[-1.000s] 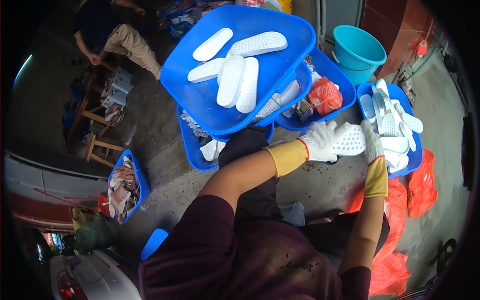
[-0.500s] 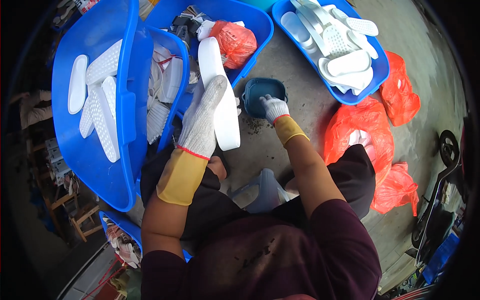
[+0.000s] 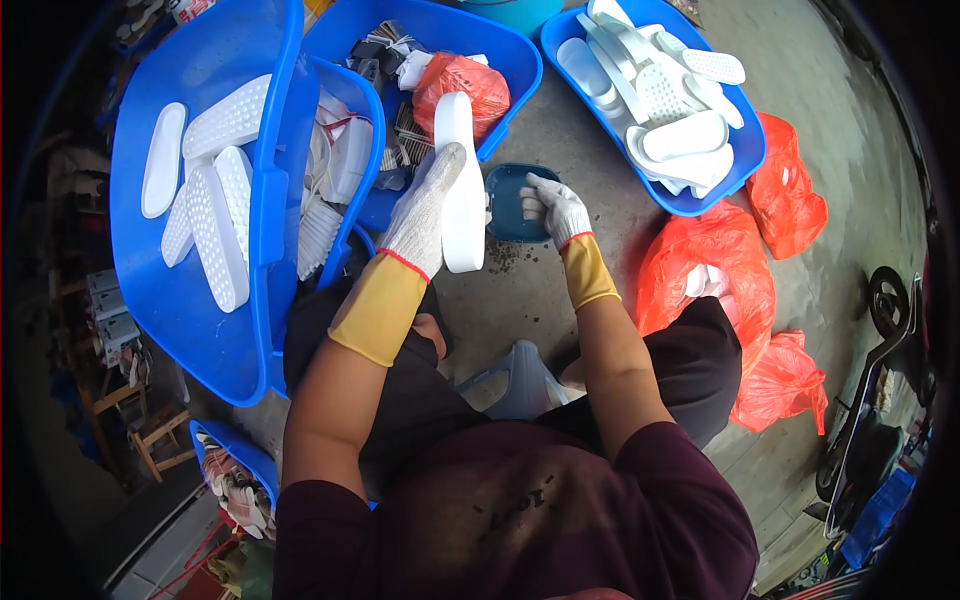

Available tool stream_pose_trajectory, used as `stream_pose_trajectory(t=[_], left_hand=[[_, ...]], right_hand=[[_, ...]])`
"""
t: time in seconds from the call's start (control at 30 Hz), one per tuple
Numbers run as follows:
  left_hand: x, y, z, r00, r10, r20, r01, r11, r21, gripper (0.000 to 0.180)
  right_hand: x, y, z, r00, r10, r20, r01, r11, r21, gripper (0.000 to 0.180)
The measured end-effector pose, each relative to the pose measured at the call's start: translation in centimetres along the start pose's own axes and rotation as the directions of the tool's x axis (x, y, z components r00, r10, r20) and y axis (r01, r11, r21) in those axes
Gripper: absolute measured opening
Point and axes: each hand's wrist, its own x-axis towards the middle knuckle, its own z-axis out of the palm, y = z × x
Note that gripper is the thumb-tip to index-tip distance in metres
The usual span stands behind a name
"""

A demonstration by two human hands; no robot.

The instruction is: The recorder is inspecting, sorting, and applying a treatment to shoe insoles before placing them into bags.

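Note:
My left hand (image 3: 428, 205), in a pale knitted glove with a yellow cuff, grips a thick white shoe sole (image 3: 462, 190). The sole is tilted on edge, its side facing up toward me. To its right my right hand (image 3: 561, 207), gloved the same way, is at the near right rim of a small dark teal basin (image 3: 508, 222). Its fingers are curled in over the basin; whether something small is between them is hidden. What the basin holds is too dark to make out.
White soles fill a blue tub (image 3: 752, 172) at far right; several more lie in a tilted blue tub (image 3: 150, 290) at left. Another blue tub (image 3: 525, 75) holds scraps and a red bag (image 3: 462, 92). Red plastic bags (image 3: 700, 240) sit at right. A grey stool (image 3: 530, 375) stands between my legs.
The white sole in my left hand has turned more upright and shifted slightly right. My right hand has drawn back from inside the basin to its rim, fingers curling.

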Motion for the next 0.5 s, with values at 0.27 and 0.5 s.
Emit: stream_pose_trajectory(t=[0.27, 0.5], left_hand=[[1.6, -2.5, -0.3, 0.985, 0.035, 0.168, -0.001, 0.98, -0.201, 0.049], [-6.6, -5.9, 12.7, 0.847, 0.092, 0.523, 0.006, 0.983, -0.183, 0.055]], right_hand=[[-14.9, -7.1, 18.3, 0.905, -0.42, 0.069, 0.26, 0.417, -0.871, 0.024], [-2.6, -19.1, 0.0, 0.663, -0.693, 0.282, 0.616, 0.291, -0.732, 0.01]])
